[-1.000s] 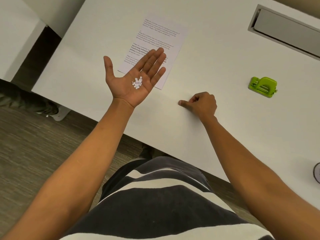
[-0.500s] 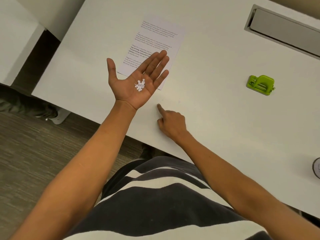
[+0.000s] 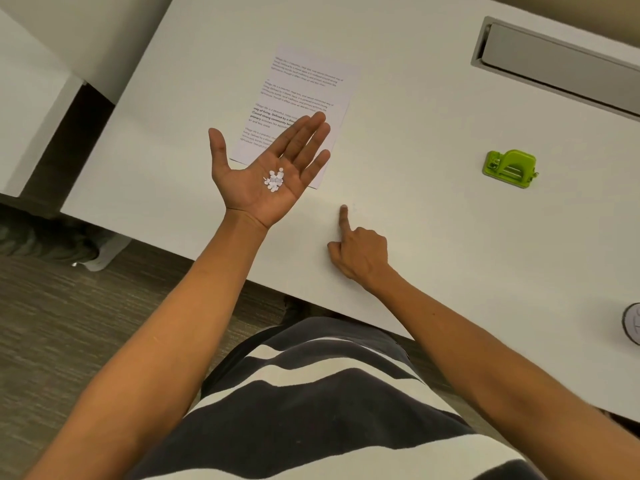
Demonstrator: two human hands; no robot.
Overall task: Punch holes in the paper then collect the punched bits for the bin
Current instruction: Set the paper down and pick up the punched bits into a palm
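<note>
Left hand [image 3: 268, 174] flat, wide, cupping featherlight paper dots [image 3: 274, 179] mid-frame; right hand [image 3: 358, 252] curled, forefinger pressing surface [image 3: 433, 237]: strays likely lift best by fingertip dab.

paper [image 3: 304, 98] corner: under left hand [image 3: 266, 171] | print: illegible | round object [image 3: 632, 322]: cropped
</note>
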